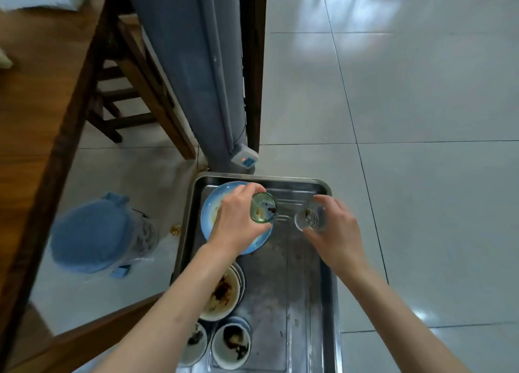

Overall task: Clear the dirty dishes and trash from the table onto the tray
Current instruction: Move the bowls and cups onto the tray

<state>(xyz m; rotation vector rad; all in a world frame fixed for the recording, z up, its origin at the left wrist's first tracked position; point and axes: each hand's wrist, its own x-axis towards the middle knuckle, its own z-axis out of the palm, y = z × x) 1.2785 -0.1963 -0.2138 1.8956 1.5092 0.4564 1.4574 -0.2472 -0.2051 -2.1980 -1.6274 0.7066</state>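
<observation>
A long metal tray (306,288) lies below me. My left hand (238,221) grips a green-tinted glass (262,207) over the blue plate (209,212) at the tray's far left corner. My right hand (335,229) holds a clear glass (310,218) above the tray's far right part. Both glasses have dark dregs inside. Nearer to me on the tray's left side sit a stained white bowl (222,295) and two small white bowls (234,344) (195,344) with dark residue.
The wooden table (31,114) runs along the left, with a wooden chair (134,92) beyond it. A blue-lidded bin (92,235) stands on the tiled floor left of the tray. A grey column (202,72) with a power strip (244,158) rises behind the tray.
</observation>
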